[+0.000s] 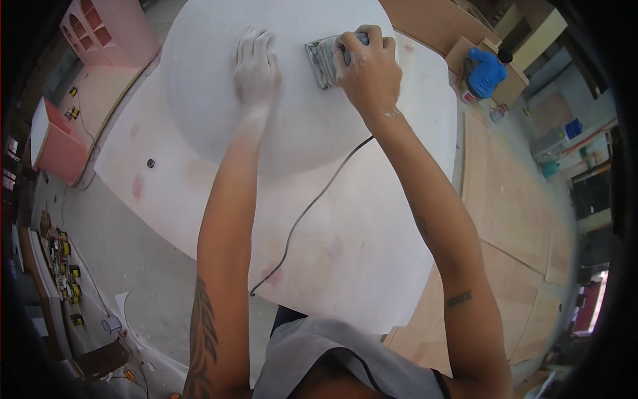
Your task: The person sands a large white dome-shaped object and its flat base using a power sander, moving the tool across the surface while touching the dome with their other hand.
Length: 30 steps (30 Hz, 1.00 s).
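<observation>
A large round white panel [292, 126] lies on a wider white board [199, 199] that shows pinkish smudges. My left hand [257, 70], coated in white dust, rests flat on the round panel with its fingers stretched out. To its right, my right hand [372, 70] is wrapped around a dusty electric sander [323, 61], whose square base sits against the panel. A dark power cord [306, 211] comes out from beneath my right wrist and runs across the board to its near edge. The sander's grip is mostly hidden by my fingers.
A small black ring-shaped piece [151, 163] lies on the board's left. Pink cabinets [106, 33] stand at the far left. Several yellow-and-black power tools [66, 272] lie at the lower left. A person in a blue shirt [487, 72] crouches at the upper right, beyond plywood sheets [505, 193].
</observation>
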Motion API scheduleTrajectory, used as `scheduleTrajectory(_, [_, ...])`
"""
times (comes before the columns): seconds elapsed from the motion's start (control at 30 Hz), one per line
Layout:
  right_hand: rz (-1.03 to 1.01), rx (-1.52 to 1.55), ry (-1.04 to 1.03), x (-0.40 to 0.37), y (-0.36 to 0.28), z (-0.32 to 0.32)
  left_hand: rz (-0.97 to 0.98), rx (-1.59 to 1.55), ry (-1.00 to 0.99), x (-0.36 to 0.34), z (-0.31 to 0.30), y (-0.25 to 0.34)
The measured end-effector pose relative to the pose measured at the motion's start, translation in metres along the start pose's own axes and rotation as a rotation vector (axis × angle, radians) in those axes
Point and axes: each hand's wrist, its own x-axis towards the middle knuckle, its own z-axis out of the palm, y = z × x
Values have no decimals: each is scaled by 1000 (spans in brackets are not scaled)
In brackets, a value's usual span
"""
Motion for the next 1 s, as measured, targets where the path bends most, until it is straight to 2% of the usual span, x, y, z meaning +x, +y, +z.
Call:
scheduleTrajectory(0.17, [-59,25,42,-6,2,1,-14,3,8,-3,1,2])
scheduleTrajectory(0.3, [-71,23,51,23,-3,6,-31,-24,-15,-4,-3,3])
scheduleTrajectory(0.4, [-104,-1,29,19,-7,3,17,32,2,0,-2,1])
scheduleTrajectory(0.6, [-139,27,15,-18,-2,-4,-62,-98,17,1,1,-1])
scheduleTrajectory(0.83, [-92,10,85,41,0,13,-21,-41,-2,-4,-2,4])
scheduleTrajectory(1.0, [-116,9,56,22,-13,6,18,13,9,1,-4,-4])
